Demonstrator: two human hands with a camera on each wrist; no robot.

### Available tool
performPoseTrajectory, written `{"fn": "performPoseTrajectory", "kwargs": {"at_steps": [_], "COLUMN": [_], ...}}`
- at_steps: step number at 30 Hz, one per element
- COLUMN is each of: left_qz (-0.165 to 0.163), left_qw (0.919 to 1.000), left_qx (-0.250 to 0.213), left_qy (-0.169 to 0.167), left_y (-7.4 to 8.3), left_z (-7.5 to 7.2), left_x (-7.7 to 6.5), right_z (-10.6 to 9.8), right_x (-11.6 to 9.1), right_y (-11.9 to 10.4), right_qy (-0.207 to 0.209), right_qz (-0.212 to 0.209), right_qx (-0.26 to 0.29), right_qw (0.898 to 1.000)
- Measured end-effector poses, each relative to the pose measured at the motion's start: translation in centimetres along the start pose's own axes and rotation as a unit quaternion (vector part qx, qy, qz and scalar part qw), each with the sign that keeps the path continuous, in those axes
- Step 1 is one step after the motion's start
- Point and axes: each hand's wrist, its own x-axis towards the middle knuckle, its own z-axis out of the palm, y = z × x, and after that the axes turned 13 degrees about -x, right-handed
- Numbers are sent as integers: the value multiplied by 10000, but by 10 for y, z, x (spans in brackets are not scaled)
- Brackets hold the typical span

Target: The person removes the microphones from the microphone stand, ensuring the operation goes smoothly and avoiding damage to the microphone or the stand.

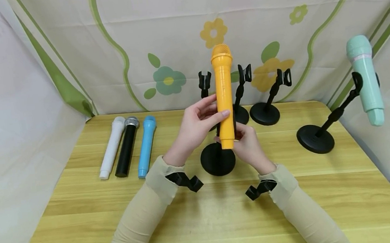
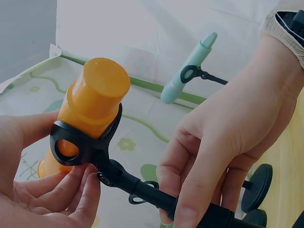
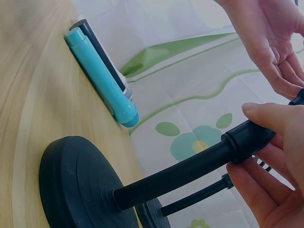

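A yellow microphone (image 1: 224,90) stands upright, head up, in the black clip (image 2: 76,145) of a desk microphone stand. My left hand (image 1: 195,126) grips the microphone, its thumb across the front of the handle. My right hand (image 1: 251,145) holds the stand's pole below the clip; the right wrist view shows fingers and thumb round the pole's thicker collar (image 3: 244,140). The stand's round black base (image 1: 218,159) rests on the table. In the head view the microphone hides the clip and much of the pole.
White (image 1: 112,148), black (image 1: 127,146) and blue (image 1: 147,146) microphones lie side by side at the left. Several black stands, including one at the back right (image 1: 264,113), stand behind my hands. A mint microphone (image 1: 367,83) sits in a stand at the right. A patterned curtain (image 1: 171,29) hangs behind the table.
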Motion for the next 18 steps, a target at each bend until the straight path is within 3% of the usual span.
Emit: {"fn": "performPoseTrajectory", "kwargs": {"at_steps": [18], "left_qz": [107], "left_qw": [9999], "left_qx": [-25], "left_qy": [78], "left_y": [2], "left_z": [0], "left_x": [9], "right_z": [1], "right_x": [0], "right_y": [5], "right_qy": [10], "right_qz": [-15], "right_qx": [29], "right_qw": [10000]}}
